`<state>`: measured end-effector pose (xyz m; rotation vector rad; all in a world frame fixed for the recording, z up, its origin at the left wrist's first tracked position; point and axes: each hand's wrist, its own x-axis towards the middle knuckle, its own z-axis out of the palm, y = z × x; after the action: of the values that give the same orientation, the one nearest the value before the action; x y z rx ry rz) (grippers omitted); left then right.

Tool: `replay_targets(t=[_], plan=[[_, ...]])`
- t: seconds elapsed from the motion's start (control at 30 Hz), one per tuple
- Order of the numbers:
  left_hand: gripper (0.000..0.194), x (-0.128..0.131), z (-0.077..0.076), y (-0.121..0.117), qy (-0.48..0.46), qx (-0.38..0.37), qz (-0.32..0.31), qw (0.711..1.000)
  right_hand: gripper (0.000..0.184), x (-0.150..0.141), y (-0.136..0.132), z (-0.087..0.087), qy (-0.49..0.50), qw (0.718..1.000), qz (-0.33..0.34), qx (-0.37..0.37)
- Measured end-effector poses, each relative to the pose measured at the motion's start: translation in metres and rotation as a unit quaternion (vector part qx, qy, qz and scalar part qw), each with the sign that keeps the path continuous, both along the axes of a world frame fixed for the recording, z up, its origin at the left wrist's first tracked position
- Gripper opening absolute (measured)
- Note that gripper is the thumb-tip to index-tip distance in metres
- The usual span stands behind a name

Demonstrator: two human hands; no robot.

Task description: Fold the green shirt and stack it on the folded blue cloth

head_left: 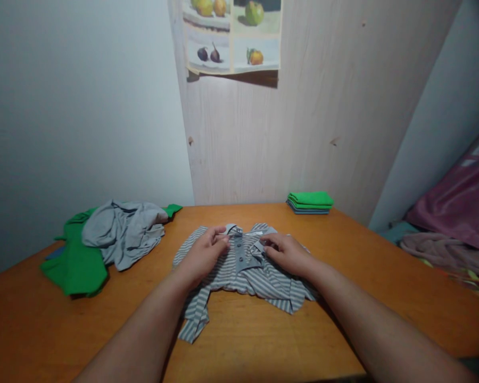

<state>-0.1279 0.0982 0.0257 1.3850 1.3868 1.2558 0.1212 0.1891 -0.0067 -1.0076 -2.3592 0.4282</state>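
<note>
Nearest to the viewer, two bare forearms [143, 324] come in over the orange-brown wooden surface [239, 346]. One striped sleeve [195, 316] of the shirt [225, 274] hangs out toward the near edge, beside the left forearm. The shirt lies in the middle of the surface, between the arms. It has grey and white stripes, a plain grey button placket [240, 254] and a grey collar [259, 246]. Its lower part is bunched and wrinkled, most of all on the right side.

The left hand [207, 250] is at the left part of the collar, thumb and fingers bent with a narrow space. The right hand [287, 252] has its curved fingers touching the right collar part. For both, I cannot tell if the cloth is gripped. The hands and forearms cover some of the shirt's sides.

Farther to the left, a crumpled grey garment [127, 231] lies partly over a green garment [80, 260]. At the far right, near the back edge, is a neat folded stack [310, 203], green above and grey-blue below. Behind stands a pale wood-grain wall [239, 159] with a fruit poster [255, 45].
</note>
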Motion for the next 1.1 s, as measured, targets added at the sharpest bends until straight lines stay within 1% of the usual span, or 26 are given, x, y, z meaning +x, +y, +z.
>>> replay_targets(t=[0.07, 0.13, 0.2, 0.27, 0.33, 0.4, 0.53, 0.6, 0.7, 0.8, 0.83, 0.9, 0.97, 1.03, 1.1], plan=[[0.042, -0.001, -0.005, 0.002, 0.098, 0.016, -0.011, 0.995, 0.044, 0.000, 0.001, -0.001, 0.016, 1.000, -0.005, 0.013], [0.037, -0.001, -0.009, 0.003, 0.178, 0.039, -0.030, 0.983, 0.053, 0.000, 0.002, -0.004, 0.023, 0.999, -0.007, 0.026], [0.030, 0.000, -0.013, 0.003, 0.249, 0.055, -0.057, 0.965, 0.061, -0.001, 0.003, -0.009, 0.006, 0.999, -0.002, 0.031], [0.022, 0.000, -0.014, 0.001, 0.303, 0.052, -0.087, 0.948, 0.065, -0.001, 0.005, -0.013, -0.020, 0.999, 0.010, 0.029], [0.017, 0.001, -0.014, -0.001, 0.328, 0.039, -0.110, 0.937, 0.066, -0.002, 0.006, -0.015, -0.041, 0.999, 0.018, 0.027], [0.016, 0.002, -0.012, -0.004, 0.334, 0.020, -0.130, 0.933, 0.068, -0.003, 0.006, -0.015, -0.056, 0.998, 0.021, 0.030], [0.014, 0.006, -0.005, -0.010, 0.338, -0.012, -0.165, 0.927, 0.077, -0.005, 0.005, -0.014, -0.076, 0.996, 0.038, 0.039], [0.016, 0.006, -0.001, -0.012, 0.342, -0.020, -0.180, 0.922, 0.078, -0.007, 0.004, -0.013, -0.085, 0.995, 0.043, 0.034], [0.029, 0.004, 0.003, -0.014, 0.361, -0.035, -0.198, 0.911, 0.073, -0.010, 0.003, -0.012, -0.093, 0.995, 0.027, 0.028], [0.038, 0.002, 0.001, -0.015, 0.401, -0.037, -0.200, 0.893, 0.064, -0.012, 0.004, -0.012, -0.085, 0.996, -0.003, 0.037], [0.038, 0.001, 0.000, -0.015, 0.415, -0.036, -0.198, 0.887, 0.058, -0.012, 0.006, -0.012, -0.075, 0.996, -0.011, 0.042], [0.033, 0.001, -0.002, -0.014, 0.434, -0.041, -0.194, 0.879, 0.041, -0.011, 0.009, -0.011, -0.043, 0.997, -0.028, 0.050], [0.026, 0.002, -0.003, -0.014, 0.445, -0.055, -0.195, 0.873, 0.025, -0.009, 0.013, -0.009, 0.010, 0.997, -0.049, 0.062], [0.022, 0.003, -0.002, -0.014, 0.451, -0.065, -0.196, 0.868, 0.017, -0.006, 0.016, -0.007, 0.076, 0.992, -0.068, 0.076], [0.020, 0.005, 0.000, -0.015, 0.457, -0.074, -0.195, 0.865, 0.014, -0.004, 0.018, -0.005, 0.139, 0.984, -0.083, 0.081]])
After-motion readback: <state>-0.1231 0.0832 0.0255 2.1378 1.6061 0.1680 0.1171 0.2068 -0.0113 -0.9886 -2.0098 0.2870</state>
